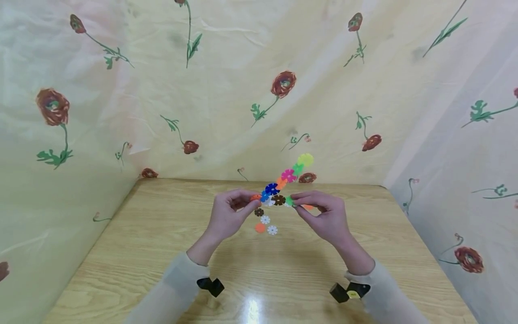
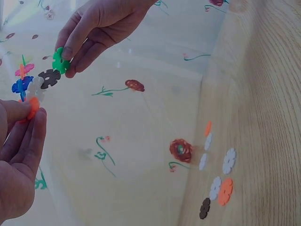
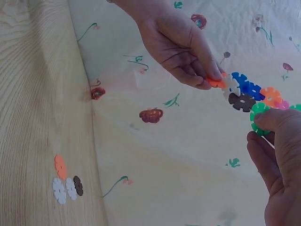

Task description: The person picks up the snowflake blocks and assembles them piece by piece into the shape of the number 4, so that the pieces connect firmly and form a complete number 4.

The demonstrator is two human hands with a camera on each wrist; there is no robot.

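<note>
Both hands hold up a chain of slotted plastic snowflake discs above the table. My left hand (image 1: 228, 215) pinches an orange disc (image 2: 33, 108) at one end between thumb and fingers. With thumb and fingertips, my right hand (image 1: 327, 215) pinches a green disc (image 3: 259, 117), which meets a brown disc (image 1: 278, 200). A white disc (image 3: 231, 86) links the brown and orange ones. From this part a branch rises up and to the right: dark blue (image 1: 272, 189), orange (image 1: 281, 183), pink (image 1: 288, 175), green (image 1: 298, 168) and a yellow disc (image 1: 305, 159) at its tip.
On the wooden table (image 1: 141, 252) below lie loose discs: a brown one (image 1: 259, 212), an orange one (image 1: 260, 228) and white ones (image 1: 272, 230). Another orange disc (image 2: 208, 128) lies farther off with white ones. A flowered cloth (image 1: 226, 112) hangs around the table's back and sides.
</note>
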